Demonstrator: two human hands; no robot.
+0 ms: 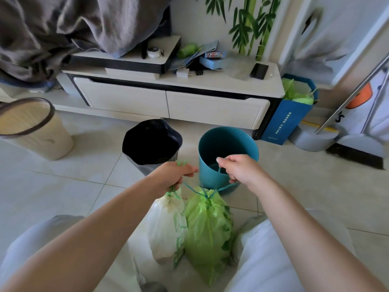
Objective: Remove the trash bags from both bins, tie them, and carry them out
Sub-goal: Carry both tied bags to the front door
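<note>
Two filled trash bags rest on the floor between my knees: a whitish bag (166, 226) on the left and a green bag (208, 228) on the right. My left hand (174, 175) grips the whitish bag's gathered top together with one end of the green bag's blue drawstring (193, 189). My right hand (237, 169) pulls the drawstring's other end to the right. The strings meet in a knot at the green bag's neck. Behind my hands stand a teal bin (212, 178) with no bag in it and a grey bin (147, 165) with a dark inside.
A beige bin (42, 135) stands at the left. A low white TV cabinet (168, 102) runs along the back. A blue paper bag (288, 119) with green bags in it, a dustpan and a broom (353, 152) are at the right. Tiled floor lies around me.
</note>
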